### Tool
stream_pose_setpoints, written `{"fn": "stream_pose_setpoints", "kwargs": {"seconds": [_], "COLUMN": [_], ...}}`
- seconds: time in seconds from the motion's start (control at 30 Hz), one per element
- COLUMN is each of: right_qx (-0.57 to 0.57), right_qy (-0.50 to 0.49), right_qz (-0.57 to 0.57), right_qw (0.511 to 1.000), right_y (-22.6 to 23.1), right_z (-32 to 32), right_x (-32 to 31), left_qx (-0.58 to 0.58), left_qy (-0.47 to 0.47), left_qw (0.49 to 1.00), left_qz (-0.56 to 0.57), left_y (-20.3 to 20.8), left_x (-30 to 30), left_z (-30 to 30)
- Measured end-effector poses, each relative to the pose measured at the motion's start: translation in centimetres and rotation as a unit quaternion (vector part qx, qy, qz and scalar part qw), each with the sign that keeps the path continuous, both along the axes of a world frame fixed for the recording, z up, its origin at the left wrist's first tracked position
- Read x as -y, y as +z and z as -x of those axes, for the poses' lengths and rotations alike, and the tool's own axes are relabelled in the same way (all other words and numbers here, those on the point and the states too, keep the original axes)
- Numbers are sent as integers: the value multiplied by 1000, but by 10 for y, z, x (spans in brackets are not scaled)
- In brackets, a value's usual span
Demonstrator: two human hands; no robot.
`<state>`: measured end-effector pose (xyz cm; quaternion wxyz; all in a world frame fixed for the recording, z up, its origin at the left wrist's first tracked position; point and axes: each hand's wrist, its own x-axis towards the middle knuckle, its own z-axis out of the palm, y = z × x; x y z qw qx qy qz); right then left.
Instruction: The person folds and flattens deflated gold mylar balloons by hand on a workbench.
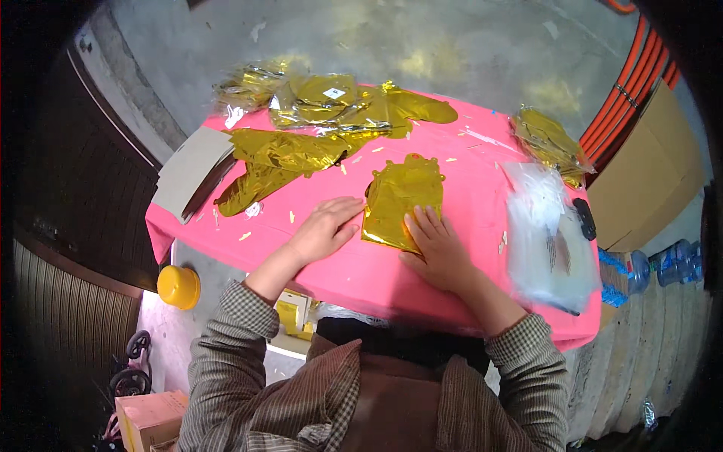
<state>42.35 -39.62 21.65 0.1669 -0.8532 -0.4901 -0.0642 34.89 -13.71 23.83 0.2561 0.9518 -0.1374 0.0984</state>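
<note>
A folded gold foil balloon point(403, 194) lies flat on the pink-covered table point(474, 203) in front of me, small tabs sticking out along its far edge. My right hand point(438, 252) rests on its near right corner, fingers stretched out over the foil. At its left edge is my left hand point(328, 227), laid on the cloth with the fingertips reaching the foil; its fingers are extended. Farther left, an unfolded gold foil balloon point(282, 154) spreads across the cloth. Another loose gold foil piece point(422, 107) lies at the back.
Clear bags of folded gold foil point(320, 98) sit at the back, another such bag point(552, 139) at the far right. A stack of clear plastic bags point(550, 245) lies right, beside a black object point(584, 218). Grey cardboard sheets point(193, 172) stand left. A yellow tub point(178, 287) is below the left edge.
</note>
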Motion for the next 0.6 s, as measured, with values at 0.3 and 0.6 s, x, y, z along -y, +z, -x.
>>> {"fn": "stream_pose_setpoints", "kwargs": {"seconds": [0.3,0.6], "right_qx": [-20,-2], "right_qy": [4,14], "right_qz": [-9,34], "right_qw": [1000,999], "right_y": [2,2], "right_z": [0,-1], "right_x": [0,-2], "left_qx": [-22,-29], "left_qy": [-46,-116], "left_qw": [996,993], "left_qz": [-77,23], "left_y": [-1,-18], "left_x": [3,-11], "left_z": [-7,-37]}}
